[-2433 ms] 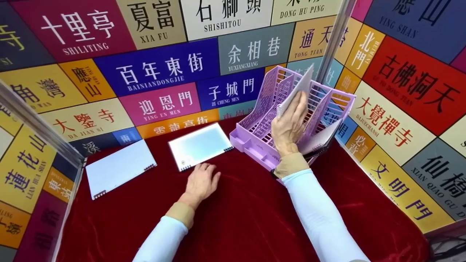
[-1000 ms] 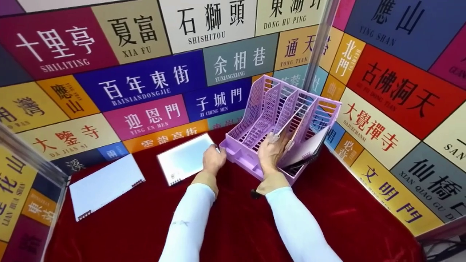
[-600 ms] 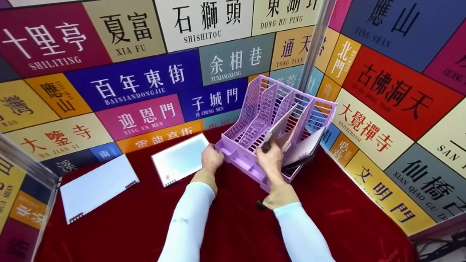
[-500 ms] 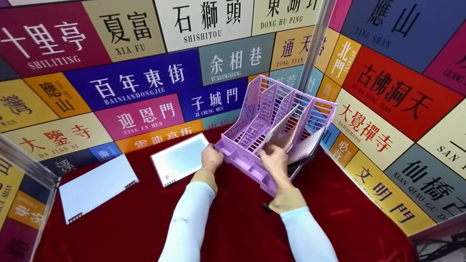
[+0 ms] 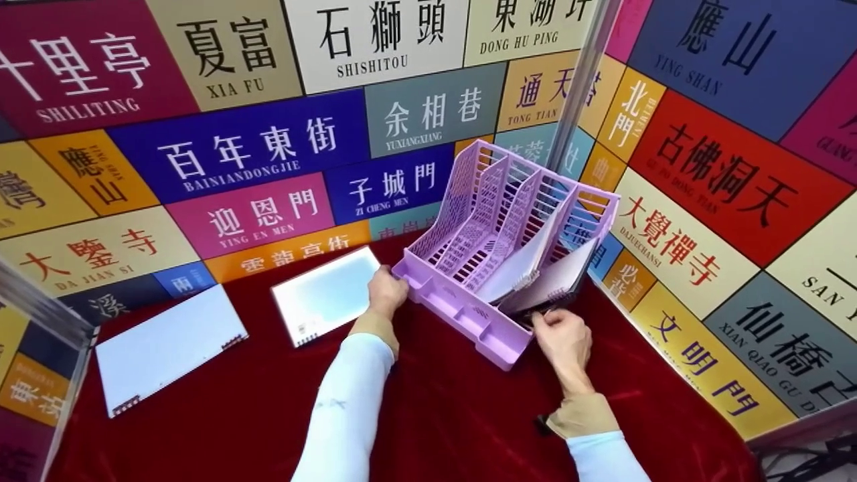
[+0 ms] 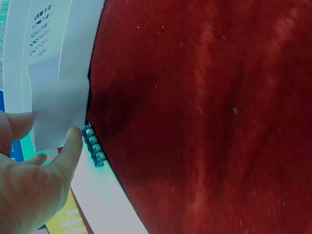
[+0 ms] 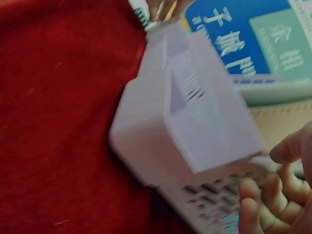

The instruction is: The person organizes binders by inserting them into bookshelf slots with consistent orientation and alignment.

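A purple file organizer with upright dividers stands on the red cloth. My left hand pinches its left front corner; in the left wrist view the thumb and index finger lie on either side of that corner. My right hand is at the right front end, fingers curled at the side wall. In the right wrist view, the thumb is by the wall's top edge and the other fingers are outside it. A white spiral notebook leans in one compartment, and another notebook with dark edges leans in the rightmost.
Two white spiral-bound notebooks lie flat on the red cloth to the left: one beside my left hand, the other farther left. Panels with coloured lettered blocks rise behind and at both sides. Dark cables show at lower right.
My right hand has let go of the white notebook, which now sits lower between the dividers, and has moved right to the organizer's side wall. My left hand came to the organizer's corner and stays there.
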`<action>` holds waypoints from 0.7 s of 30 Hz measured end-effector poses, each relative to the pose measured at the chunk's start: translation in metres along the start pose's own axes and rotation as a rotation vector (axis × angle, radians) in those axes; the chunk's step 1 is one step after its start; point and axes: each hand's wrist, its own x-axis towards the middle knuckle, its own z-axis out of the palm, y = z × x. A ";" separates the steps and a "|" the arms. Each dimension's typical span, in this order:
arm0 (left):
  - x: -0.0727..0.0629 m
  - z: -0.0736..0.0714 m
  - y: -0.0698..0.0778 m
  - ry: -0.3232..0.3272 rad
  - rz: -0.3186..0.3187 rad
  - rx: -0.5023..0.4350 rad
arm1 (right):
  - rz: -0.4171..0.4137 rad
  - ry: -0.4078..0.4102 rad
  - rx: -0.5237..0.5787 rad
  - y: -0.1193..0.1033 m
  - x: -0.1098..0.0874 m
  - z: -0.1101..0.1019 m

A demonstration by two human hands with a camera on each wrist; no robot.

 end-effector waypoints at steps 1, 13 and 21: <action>0.001 0.000 0.000 0.001 -0.010 -0.009 | 0.038 -0.021 0.020 0.004 0.000 0.001; -0.008 0.007 0.022 0.007 -0.055 -0.003 | 0.258 -0.367 0.357 0.001 -0.002 0.013; -0.082 -0.035 0.082 -0.024 -0.125 -0.080 | 0.225 -0.321 0.306 0.000 0.001 0.014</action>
